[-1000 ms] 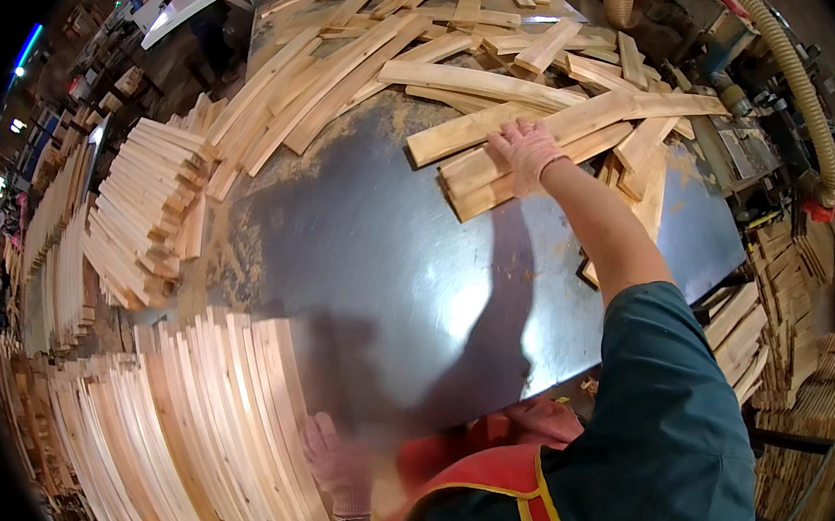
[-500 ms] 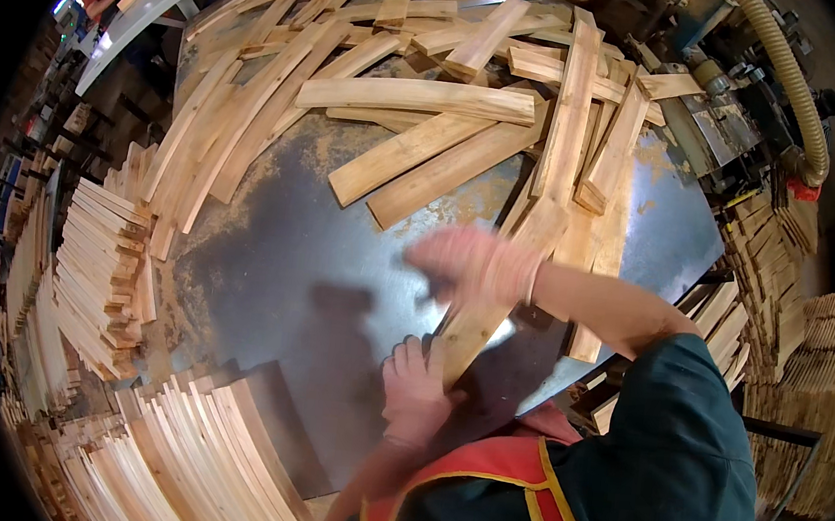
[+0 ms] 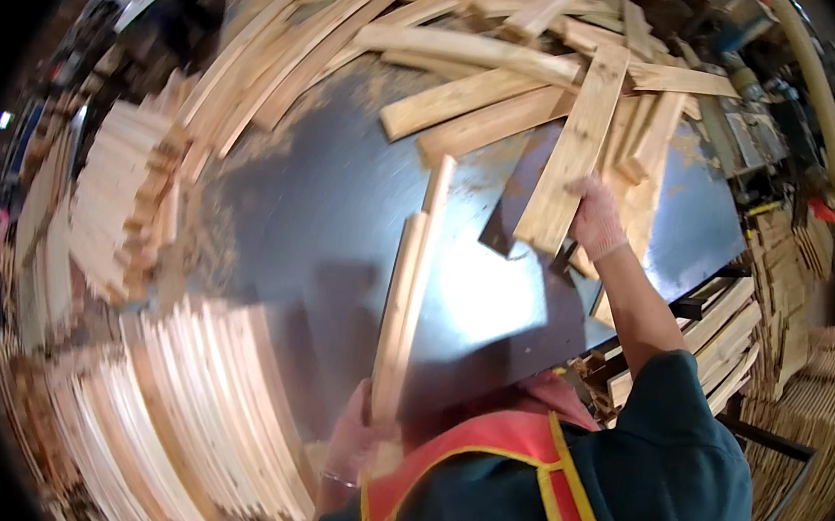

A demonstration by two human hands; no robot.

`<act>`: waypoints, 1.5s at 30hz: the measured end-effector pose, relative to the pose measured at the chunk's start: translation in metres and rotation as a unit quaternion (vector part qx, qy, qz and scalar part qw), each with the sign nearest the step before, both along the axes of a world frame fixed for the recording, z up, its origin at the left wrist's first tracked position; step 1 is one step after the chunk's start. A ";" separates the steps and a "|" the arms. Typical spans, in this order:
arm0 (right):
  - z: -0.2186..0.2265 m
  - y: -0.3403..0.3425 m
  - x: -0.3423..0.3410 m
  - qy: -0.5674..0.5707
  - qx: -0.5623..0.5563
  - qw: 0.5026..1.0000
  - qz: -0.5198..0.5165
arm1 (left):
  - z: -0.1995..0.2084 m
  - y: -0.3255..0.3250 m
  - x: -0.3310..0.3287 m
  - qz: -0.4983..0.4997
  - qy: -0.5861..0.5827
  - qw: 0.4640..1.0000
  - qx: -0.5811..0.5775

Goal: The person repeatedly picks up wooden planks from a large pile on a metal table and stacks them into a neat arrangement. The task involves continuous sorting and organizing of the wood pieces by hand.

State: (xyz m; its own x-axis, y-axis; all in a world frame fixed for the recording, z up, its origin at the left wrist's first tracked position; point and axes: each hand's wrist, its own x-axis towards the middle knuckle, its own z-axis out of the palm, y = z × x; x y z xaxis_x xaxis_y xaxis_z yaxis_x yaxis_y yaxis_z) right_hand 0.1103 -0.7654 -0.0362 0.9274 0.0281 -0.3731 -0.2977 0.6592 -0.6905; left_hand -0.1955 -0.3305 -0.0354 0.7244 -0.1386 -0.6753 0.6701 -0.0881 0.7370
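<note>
Workshop, one dark metal table (image 3: 293, 198). Left: stacked boards (image 3: 193, 400), too many to count. Next, left hand (image 3: 356, 437), blurred, closed round at least two narrow boards (image 3: 400, 319). Then one knotty board (image 3: 575, 140) over the table, edge gripped by right hand (image 3: 599, 216). Far right: one hose (image 3: 822, 109).

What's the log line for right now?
left hand: holds boards | right hand: grips plank | table: loose planks at far side

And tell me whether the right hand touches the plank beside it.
Touching: in the head view, the right hand grips the plank at its right edge, near the lower end.
</note>
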 end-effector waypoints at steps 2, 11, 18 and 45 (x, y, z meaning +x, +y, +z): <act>-0.009 0.049 -0.055 0.034 -0.050 0.997 0.046 | 0.013 0.011 -0.020 0.129 0.110 0.960 -0.221; 0.012 0.234 -0.213 0.053 0.024 0.972 0.229 | 0.012 0.052 -0.088 0.268 -0.021 0.929 -0.253; 0.005 0.330 -0.324 -0.141 -0.380 0.626 0.666 | 0.004 0.071 -0.067 0.089 -0.074 0.932 0.343; 0.095 0.148 0.078 -0.179 -0.765 0.274 0.555 | -0.017 0.013 0.015 0.202 -0.113 0.970 0.075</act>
